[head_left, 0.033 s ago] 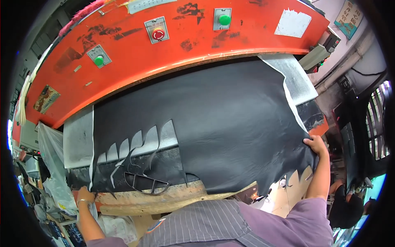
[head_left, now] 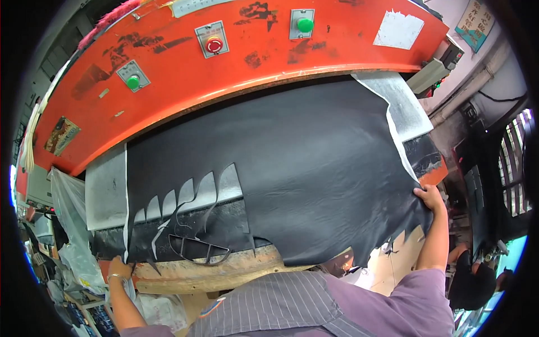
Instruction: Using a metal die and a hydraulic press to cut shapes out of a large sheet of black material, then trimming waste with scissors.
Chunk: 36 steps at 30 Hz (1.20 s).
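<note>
A large black leather sheet [head_left: 314,151] covers the machine bed, smooth in the middle and wrinkled toward the near right. Curved pointed gaps are cut into its near left part. My left hand [head_left: 119,268] grips the sheet's near left corner, fingers closed. At the right edge, my right hand [head_left: 430,197] pinches the leather with the thumb on top; its other fingers are hidden beneath. Between the hands, nearer the left, a half-round metal cutting die [head_left: 209,251] with crossbars lies at the bed's front edge, touched by neither hand.
An orange press beam [head_left: 168,84] spans the far side, bearing green buttons [head_left: 305,25] and a red stop button [head_left: 213,45]. Pale cutting boards [head_left: 106,191] show under the leather. A worn wooden edge [head_left: 213,278] runs along the front. Clear plastic sheeting [head_left: 73,236] hangs at left.
The leather's near right edge has shifted slightly and its folds lie a little differently. My left hand has moved slightly nearer and rightward. Both hands keep their grip; the die stays put.
</note>
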Available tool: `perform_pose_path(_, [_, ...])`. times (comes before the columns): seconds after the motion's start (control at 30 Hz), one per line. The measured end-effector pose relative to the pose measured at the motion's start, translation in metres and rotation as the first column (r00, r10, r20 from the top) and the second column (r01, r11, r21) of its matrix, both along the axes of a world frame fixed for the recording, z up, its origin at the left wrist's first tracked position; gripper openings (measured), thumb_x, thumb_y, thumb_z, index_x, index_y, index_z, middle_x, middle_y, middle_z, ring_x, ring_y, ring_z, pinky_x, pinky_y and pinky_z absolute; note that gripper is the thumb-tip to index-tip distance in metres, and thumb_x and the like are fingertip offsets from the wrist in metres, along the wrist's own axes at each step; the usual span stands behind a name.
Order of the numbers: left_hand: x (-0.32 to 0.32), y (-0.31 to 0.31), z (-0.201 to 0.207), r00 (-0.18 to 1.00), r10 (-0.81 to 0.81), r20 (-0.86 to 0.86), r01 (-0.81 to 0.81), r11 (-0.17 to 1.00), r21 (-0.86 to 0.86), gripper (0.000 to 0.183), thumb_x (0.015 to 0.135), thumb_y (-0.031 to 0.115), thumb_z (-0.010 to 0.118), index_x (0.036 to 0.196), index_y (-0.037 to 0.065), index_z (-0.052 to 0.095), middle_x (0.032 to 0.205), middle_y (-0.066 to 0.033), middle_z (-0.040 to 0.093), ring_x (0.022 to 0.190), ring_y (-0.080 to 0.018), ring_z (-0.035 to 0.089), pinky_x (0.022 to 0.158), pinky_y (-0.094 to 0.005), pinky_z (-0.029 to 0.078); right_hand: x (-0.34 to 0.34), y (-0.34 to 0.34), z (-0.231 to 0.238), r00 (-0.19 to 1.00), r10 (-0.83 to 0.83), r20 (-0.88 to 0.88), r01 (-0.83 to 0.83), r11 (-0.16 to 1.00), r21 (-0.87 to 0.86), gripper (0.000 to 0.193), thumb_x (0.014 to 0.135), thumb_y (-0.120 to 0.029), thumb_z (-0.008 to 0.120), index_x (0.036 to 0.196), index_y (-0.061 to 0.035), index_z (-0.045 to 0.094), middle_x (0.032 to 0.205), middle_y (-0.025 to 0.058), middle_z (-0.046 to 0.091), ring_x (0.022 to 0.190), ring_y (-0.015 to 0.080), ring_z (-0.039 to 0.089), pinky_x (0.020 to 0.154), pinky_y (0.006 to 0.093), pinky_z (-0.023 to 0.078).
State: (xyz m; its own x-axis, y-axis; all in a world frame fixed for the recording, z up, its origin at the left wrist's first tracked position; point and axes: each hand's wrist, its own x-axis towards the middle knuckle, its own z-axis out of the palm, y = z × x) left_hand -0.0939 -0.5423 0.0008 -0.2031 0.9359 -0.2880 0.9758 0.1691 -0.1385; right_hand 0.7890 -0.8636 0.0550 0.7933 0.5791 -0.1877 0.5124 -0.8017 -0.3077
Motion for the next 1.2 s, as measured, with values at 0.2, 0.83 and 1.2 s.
perform_pose_path(0.2, [-0.073,-0.027,-0.054,0.873,0.131,0.47,-0.177,0.983,0.055,0.049,0.074,0.006,0.07,0.118,-0.003,0.051,0.103,-0.0233,0.063,0.1,-0.0378,0.062,0.088,-0.039,0.047,-0.017,0.037,0.017,0.777,0.117,0.618,-0.107,0.993,-0.054,0.037,0.074,-0.029,0.075,0.101,-0.008,0.063,0.096,0.0122,0.062,0.097,0.0338,0.058,0.083,0.0464,0.043])
perform_pose_path(0.83, [-0.119,-0.054,0.001,0.467,-0.07,0.881,-0.561,0.747,0.356,0.062,0.086,0.004,0.054,0.143,-0.003,0.031,0.131,-0.0136,0.05,0.106,-0.0234,0.057,0.091,-0.0305,0.044,-0.468,0.259,-0.012,0.134,0.978,0.161,-0.936,0.071,0.343,0.066,0.079,-0.047,0.067,0.122,0.0002,0.052,0.112,0.0171,0.058,0.104,0.0321,0.056,0.076,0.0434,0.05])
perform_pose_path(1.2, [0.013,0.037,-0.012,0.461,-0.222,0.859,-0.03,0.964,0.265,0.051,0.076,0.013,0.065,0.123,0.002,0.049,0.102,-0.0145,0.059,0.091,-0.0299,0.059,0.082,-0.038,0.047,-0.537,0.281,-0.01,0.085,0.831,-0.549,-0.989,0.005,-0.146,0.089,0.076,-0.051,0.069,0.14,-0.0003,0.033,0.113,0.0247,0.059,0.105,0.0393,0.059,0.088,0.0446,0.048])
